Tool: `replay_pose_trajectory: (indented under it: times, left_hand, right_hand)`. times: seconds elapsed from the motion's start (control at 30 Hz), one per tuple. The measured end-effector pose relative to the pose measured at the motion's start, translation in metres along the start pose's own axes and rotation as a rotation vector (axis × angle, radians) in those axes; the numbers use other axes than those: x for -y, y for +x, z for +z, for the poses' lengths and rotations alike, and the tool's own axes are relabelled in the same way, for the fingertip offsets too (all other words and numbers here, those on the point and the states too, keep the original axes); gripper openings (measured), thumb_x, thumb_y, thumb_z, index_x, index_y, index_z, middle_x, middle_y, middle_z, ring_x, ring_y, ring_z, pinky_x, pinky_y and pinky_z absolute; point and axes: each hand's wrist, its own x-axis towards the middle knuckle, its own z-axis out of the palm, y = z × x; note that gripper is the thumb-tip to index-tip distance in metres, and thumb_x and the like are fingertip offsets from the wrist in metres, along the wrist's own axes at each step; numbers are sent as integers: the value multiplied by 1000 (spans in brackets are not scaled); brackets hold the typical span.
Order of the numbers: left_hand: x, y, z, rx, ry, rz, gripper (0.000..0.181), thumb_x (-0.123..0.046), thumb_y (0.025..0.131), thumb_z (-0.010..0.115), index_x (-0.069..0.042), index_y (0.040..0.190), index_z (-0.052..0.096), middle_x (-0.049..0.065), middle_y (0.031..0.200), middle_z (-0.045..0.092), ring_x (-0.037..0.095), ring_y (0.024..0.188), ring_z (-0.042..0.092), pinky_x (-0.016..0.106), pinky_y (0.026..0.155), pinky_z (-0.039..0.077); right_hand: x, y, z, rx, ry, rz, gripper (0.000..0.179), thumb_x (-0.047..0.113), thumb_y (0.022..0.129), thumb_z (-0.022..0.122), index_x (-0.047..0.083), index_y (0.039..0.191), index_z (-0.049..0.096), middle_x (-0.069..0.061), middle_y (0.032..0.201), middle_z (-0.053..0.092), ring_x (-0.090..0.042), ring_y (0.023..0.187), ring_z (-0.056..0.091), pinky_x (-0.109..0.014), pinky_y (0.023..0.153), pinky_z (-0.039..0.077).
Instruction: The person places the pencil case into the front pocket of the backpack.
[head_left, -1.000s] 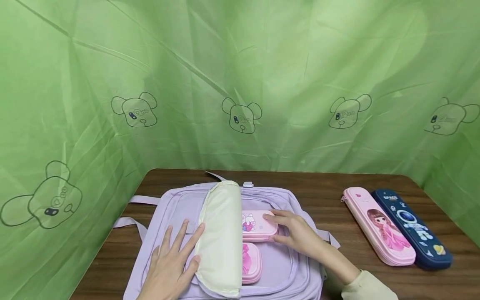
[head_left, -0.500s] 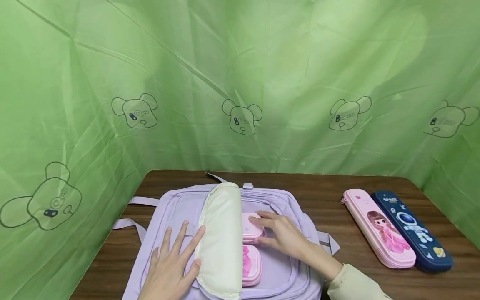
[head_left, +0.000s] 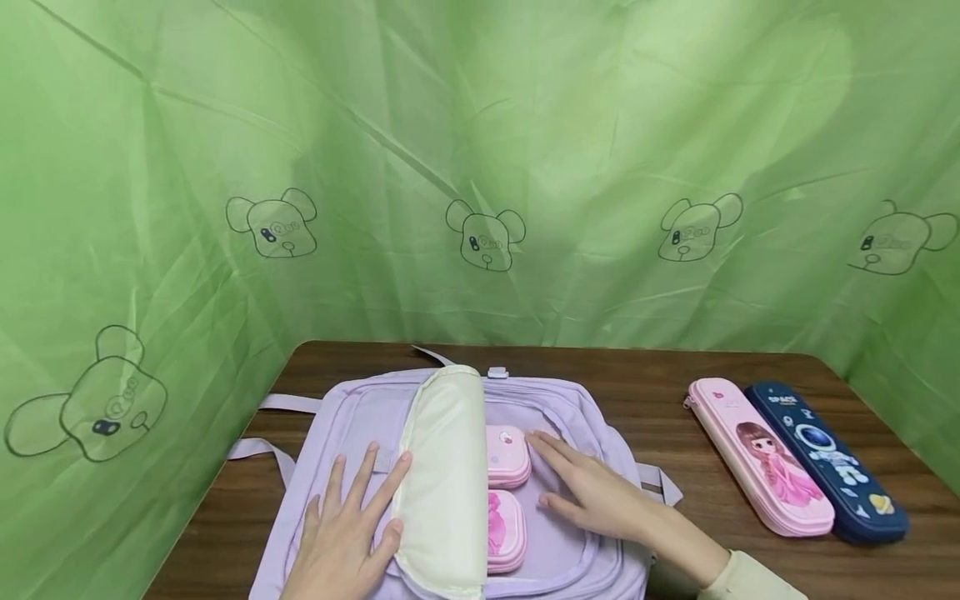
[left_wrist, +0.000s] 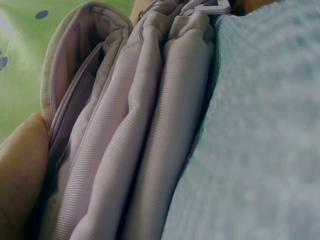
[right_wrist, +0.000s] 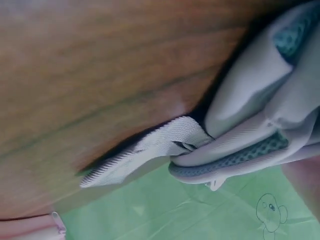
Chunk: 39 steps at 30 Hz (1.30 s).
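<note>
The backpack [left_wrist: 117, 130] is ribbed matt cloth, the table [head_left: 645, 408] smooth, wood-grained.

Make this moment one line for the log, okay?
left hand: touches pale flap | right hand: beside upper pink case | lower pink case: partly hidden | doll-print case, navy case: on table

Left fingers [head_left: 362, 477] spread, right fingers [head_left: 553, 457] outstretched

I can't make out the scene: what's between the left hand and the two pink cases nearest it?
In the head view, the cream flap of the bag is between them.
</note>
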Motion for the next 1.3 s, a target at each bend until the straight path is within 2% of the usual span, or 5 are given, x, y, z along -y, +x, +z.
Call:
replay_pose_trajectory:
  times: [0.17,0.33,0.53,0.73,1.3]
  left_hand:
    - [-2,2,-3,-9,8,10,67,-34,84,54,-37,146,28,9,149,29,49,129,23,73,76,35]
    - [-2,1,-4,-18,13,13,68,-32,83,53,-36,146,28,9,149,29,49,129,24,72,75,36]
    - [0,0,-5,-8,3,-11,68,-33,83,55,-37,146,28,8,149,28,49,129,21,73,79,33]
    - [0,0,-3,-9,-10,0,66,-33,83,55,-37,145,31,9,149,28,50,131,18,74,81,29]
    - [0,1,-3,-12,-16,3,66,-32,84,55,-37,145,31,8,149,29,50,131,17,74,82,28]
  right_hand:
    - [-2,-5,-1,39,-3,-12,72,9,81,64,1,144,31,-14,141,42,-26,124,44,-44,98,39]
    - [1,-2,-6,72,-18,25,70,7,77,61,7,143,37,-24,133,47,-30,119,49,-45,91,45]
    - [6,8,-13,114,-156,35,75,23,75,63,21,145,35,-35,122,50,-38,95,62,-48,77,51]
    - [9,7,-10,117,-227,38,82,35,74,67,25,147,31,-38,122,47,-25,61,59,-43,67,52]
    - [12,3,0,72,-266,101,96,59,63,71,27,146,33,-32,123,51,-35,80,64,-42,62,51]
